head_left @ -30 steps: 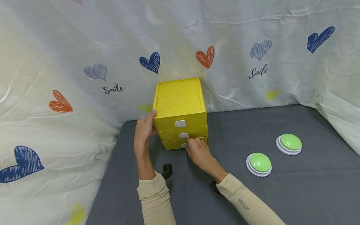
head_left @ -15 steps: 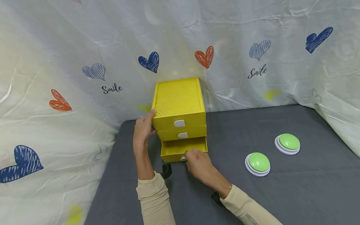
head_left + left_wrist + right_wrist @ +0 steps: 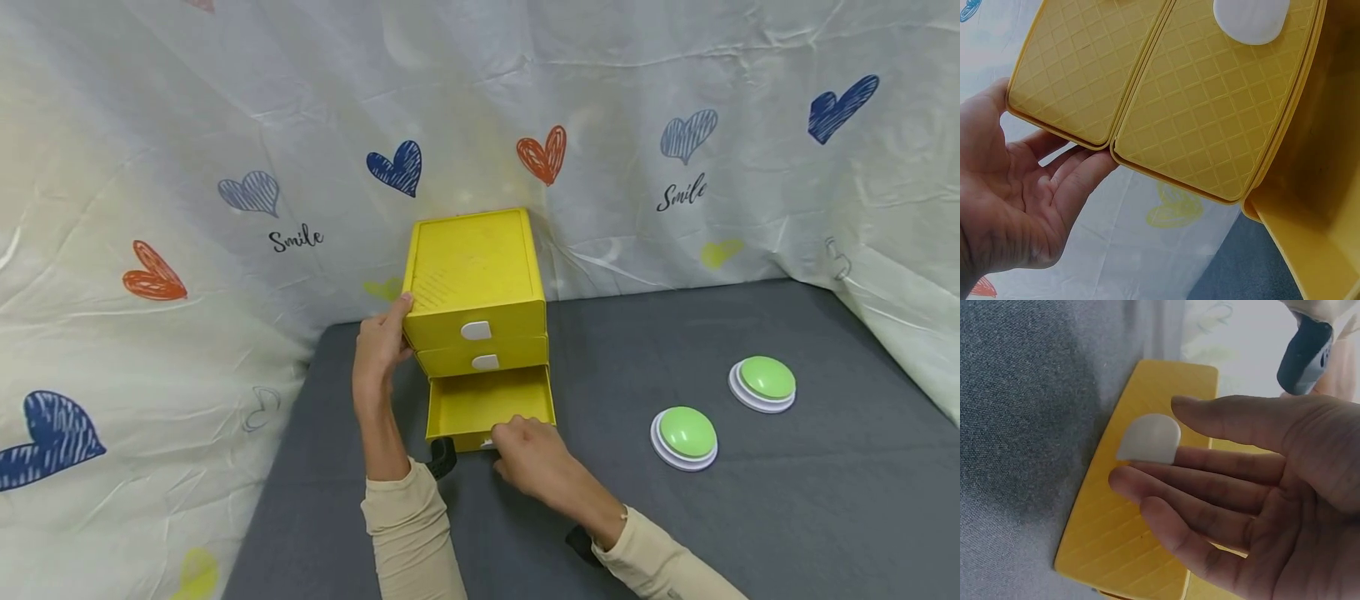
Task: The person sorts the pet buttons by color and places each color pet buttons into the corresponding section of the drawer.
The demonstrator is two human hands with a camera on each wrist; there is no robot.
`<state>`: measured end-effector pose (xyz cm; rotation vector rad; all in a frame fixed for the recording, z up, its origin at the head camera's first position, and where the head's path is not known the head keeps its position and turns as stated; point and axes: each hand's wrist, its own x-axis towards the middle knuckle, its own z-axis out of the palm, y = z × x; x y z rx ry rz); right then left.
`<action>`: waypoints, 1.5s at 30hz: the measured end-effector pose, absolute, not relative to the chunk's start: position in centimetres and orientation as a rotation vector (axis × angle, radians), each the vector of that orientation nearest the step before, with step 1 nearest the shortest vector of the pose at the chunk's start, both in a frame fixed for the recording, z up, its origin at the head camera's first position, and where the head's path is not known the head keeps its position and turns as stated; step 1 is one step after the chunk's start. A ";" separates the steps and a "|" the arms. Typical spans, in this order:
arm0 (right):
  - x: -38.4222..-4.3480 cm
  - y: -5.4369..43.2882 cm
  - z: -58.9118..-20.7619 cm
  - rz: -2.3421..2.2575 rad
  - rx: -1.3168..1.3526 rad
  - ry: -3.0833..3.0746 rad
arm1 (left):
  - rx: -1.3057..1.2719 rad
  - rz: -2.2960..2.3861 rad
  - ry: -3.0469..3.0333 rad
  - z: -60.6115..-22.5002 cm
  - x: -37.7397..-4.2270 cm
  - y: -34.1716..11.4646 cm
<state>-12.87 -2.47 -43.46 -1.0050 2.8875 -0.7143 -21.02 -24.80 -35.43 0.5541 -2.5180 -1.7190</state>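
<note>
A yellow three-drawer box (image 3: pixel 468 267) stands at the back of the grey table (image 3: pixel 750 517). Its bottom drawer (image 3: pixel 487 400) is pulled out and looks empty. My left hand (image 3: pixel 378 350) rests flat against the box's left side with the thumb at the top corner; in the left wrist view the left hand (image 3: pixel 1022 206) lies with straight fingers on the box (image 3: pixel 1210 119) edge. My right hand (image 3: pixel 525 454) is at the drawer's front. In the right wrist view the white handle (image 3: pixel 1149 439) sits between thumb and forefinger of the right hand (image 3: pixel 1241 500).
Two green dome buttons (image 3: pixel 684 435) (image 3: pixel 763 383) on white bases sit on the table right of the box. A white sheet (image 3: pixel 225 125) printed with hearts hangs behind and at both sides. The top two drawers are closed.
My right hand has drawn the bottom drawer out toward me, from closed to well open. The left hand has stayed on the box's side.
</note>
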 end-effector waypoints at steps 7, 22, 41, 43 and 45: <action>-12.5 -2.2 -43.1 -0.686 -1.044 2.879 | 0.551 -1.701 -2.517 -35.5 -21.0 -24.8; -11.7 -0.3 -41.2 -0.804 -0.869 2.705 | 0.548 -1.721 -2.526 -35.3 -21.0 -24.7; -13.5 12.8 -42.2 -0.647 -0.325 3.012 | 0.545 -1.742 -2.510 -35.4 -20.7 -24.7; -13.4 13.7 -43.1 -0.582 -0.266 2.997 | 0.539 -1.739 -2.500 -35.4 -20.7 -24.7; -13.3 14.6 -43.7 -0.548 -0.226 2.962 | 0.535 -1.737 -2.492 -35.4 -20.7 -24.8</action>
